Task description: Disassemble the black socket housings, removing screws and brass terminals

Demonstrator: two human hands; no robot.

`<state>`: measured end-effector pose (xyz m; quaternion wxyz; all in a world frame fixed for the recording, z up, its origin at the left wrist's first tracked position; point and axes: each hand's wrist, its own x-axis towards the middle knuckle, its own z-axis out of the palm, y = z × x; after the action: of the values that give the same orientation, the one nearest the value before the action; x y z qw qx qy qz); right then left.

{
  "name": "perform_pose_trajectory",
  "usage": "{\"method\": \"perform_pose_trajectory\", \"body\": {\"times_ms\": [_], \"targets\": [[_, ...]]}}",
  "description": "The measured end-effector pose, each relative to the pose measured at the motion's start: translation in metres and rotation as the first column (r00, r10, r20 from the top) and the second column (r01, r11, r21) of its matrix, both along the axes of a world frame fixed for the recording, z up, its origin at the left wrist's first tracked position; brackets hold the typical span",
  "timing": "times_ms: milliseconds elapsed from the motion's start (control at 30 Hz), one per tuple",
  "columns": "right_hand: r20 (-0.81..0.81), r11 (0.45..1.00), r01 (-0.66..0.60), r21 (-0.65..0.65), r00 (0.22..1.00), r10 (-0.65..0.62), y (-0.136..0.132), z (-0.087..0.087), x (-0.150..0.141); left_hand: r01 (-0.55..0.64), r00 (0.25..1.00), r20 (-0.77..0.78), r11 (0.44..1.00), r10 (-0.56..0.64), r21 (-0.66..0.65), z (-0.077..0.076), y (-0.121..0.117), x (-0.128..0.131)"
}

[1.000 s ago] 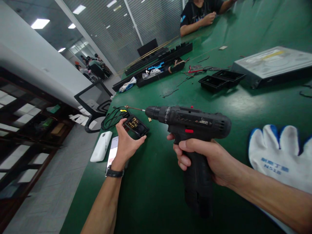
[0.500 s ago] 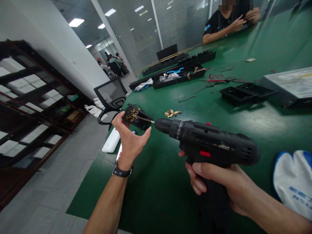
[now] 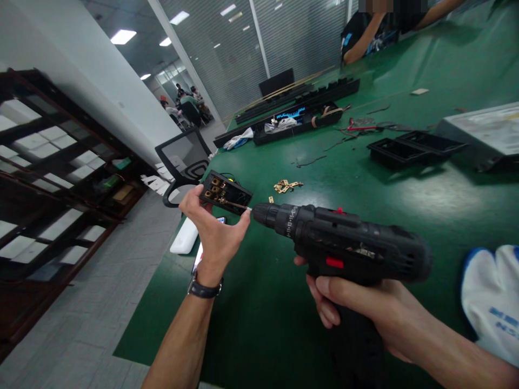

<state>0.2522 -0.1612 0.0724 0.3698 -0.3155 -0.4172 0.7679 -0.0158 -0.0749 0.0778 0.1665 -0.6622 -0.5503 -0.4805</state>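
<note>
My left hand (image 3: 217, 229) grips a small black plastic box (image 3: 239, 193) above the table's left part, its open side turned toward me. Brass terminal pieces (image 3: 214, 189) sit at the box's left end. My right hand (image 3: 352, 302) is wrapped round the handle of a black cordless drill (image 3: 340, 235) with a red switch. A long thin bit (image 3: 235, 205) runs from the drill's chuck into the box, its tip at the lower brass pieces. Beyond the drill lies a heap of small brass parts (image 3: 286, 186), with one loose brass piece (image 3: 271, 199) nearer me.
On the green table (image 3: 259, 313) lie a white-and-blue glove (image 3: 492, 297), black trays (image 3: 399, 151), a grey case (image 3: 486, 129), wires (image 3: 365, 128) and long black channels (image 3: 300, 127). A white object (image 3: 184, 236) and a phone (image 3: 198, 254) lie left. Another person (image 3: 365, 38) sits across.
The drill and its bit have shifted slightly left and down, from the middle brass piece toward the lower ones. A loose brass piece now shows by the heap. The person opposite has moved their arms.
</note>
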Motion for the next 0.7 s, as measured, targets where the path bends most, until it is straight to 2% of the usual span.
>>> {"method": "perform_pose_trajectory", "body": {"times_ms": [367, 700], "targets": [[0.045, 0.999, 0.001, 0.044, 0.999, -0.003, -0.001, -0.002, -0.001, 0.026, 0.999, -0.046, 1.0, -0.026, 0.0, -0.002, 0.0, 0.003], [-0.021, 0.998, 0.013, 0.065, 1.0, -0.012, -0.002, -0.004, -0.003, -0.015, 0.997, -0.073, 1.0, 0.016, 0.019, 0.0, -0.003, 0.012]]}}
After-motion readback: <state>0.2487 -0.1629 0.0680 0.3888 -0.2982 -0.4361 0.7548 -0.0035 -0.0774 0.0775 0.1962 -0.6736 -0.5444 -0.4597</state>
